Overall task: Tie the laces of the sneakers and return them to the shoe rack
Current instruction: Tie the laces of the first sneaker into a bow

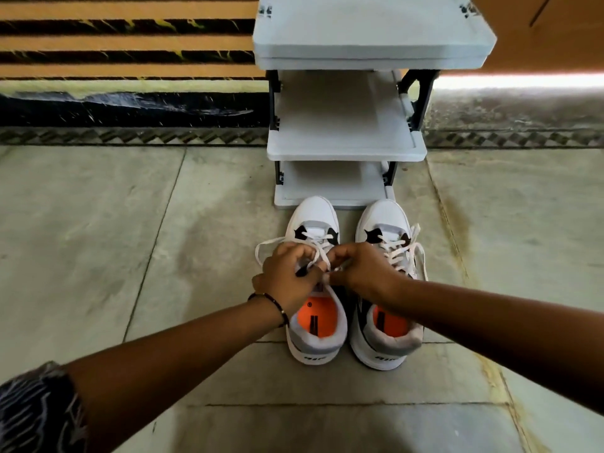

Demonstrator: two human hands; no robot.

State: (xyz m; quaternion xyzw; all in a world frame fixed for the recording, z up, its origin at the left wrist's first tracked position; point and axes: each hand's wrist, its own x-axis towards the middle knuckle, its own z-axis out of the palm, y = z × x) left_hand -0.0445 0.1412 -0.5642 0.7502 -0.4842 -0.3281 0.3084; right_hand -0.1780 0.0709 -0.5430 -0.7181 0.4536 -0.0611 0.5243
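Two white and grey sneakers with orange insoles stand side by side on the floor, toes towards the shoe rack [346, 152]. Over the tongue of the left sneaker [313, 217], my left hand [289, 279] and my right hand [362, 269] each pinch a strand of its white lace [268, 248]. The hands nearly touch, and a loop of lace arcs out to the left. The laces of the right sneaker [384, 217] hang loose over its right side. The knot area is hidden by my fingers.
The grey shoe rack has three bare shelves and black posts, standing against a wall with a black skirting [130, 109]. The shoes sit on a pale tiled floor [98, 240], just in front of the lowest shelf [330, 197].
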